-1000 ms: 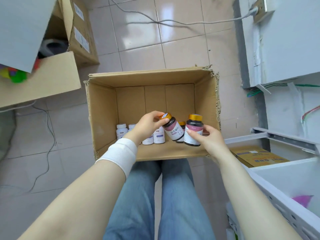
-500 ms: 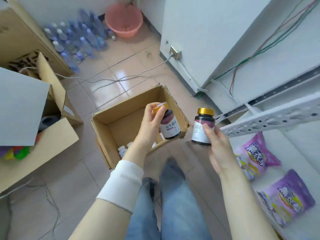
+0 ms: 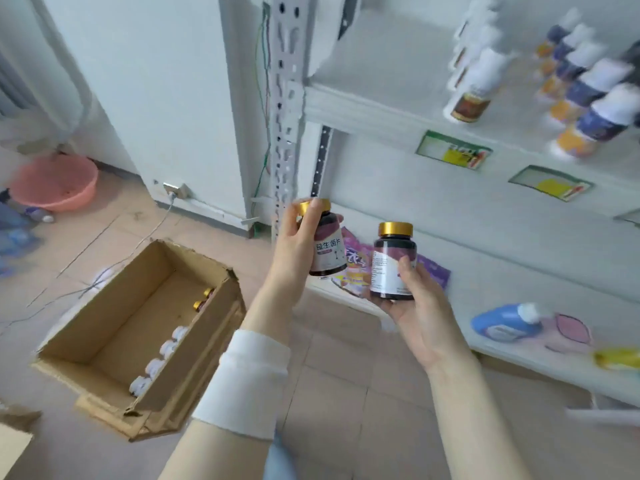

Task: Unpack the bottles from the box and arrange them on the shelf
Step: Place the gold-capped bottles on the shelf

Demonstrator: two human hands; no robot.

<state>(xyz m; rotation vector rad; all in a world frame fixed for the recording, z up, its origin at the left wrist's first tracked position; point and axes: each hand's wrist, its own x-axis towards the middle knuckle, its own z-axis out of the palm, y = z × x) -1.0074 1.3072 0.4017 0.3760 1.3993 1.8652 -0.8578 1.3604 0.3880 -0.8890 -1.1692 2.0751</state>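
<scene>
Left hand [image 3: 297, 245] gripped one bottle [image 3: 328, 252], fingers partly hiding its cap, right hand [image 3: 420, 308] curled round second bottle [image 3: 393, 268]; shelf [image 3: 363, 112] bottles too blurred to read, box [image 3: 114, 299] wall half hid others.

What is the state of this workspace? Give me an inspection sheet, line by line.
Surface: white shelf, blurred bottle rows on its upper tier.
Job's things: open cardboard box on the floor, with white-capped bottles and gold-capped bottles inside.
Clutter: purple packets and a blue detergent bottle on the lower tier.
Grips: left hand holds the left dark bottle; right hand holds the right dark bottle.
Cables: white cable from the wall socket across the floor; green wires by the shelf upright.
Surroundings: tiled floor, pink basin.
</scene>
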